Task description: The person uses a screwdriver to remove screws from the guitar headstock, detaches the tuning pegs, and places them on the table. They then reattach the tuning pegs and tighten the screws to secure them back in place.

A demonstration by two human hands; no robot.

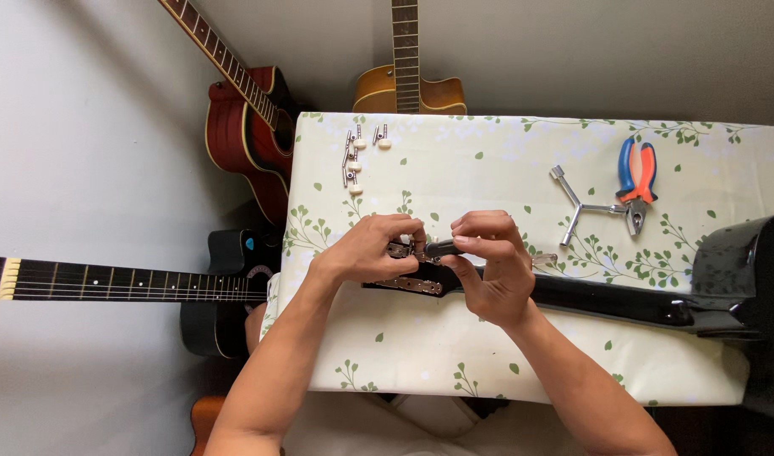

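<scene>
A black guitar (640, 300) lies across the table, its headstock (408, 285) under my hands. My left hand (370, 249) pinches a small metal tuning part at the headstock's upper edge. My right hand (493, 266) grips a dark-handled tool (442, 248) whose tip points left at that part. A metal tuner plate runs along the near edge of the headstock. Several loose tuning pegs (354, 157) with cream knobs lie at the table's far left corner.
The table wears a white cloth with green leaves (488, 160). Orange-and-blue pliers (636, 181) and a three-armed metal wrench (577, 203) lie at the far right. A red guitar (248, 127), an amber guitar (408, 84) and a black guitar (150, 283) stand by the wall.
</scene>
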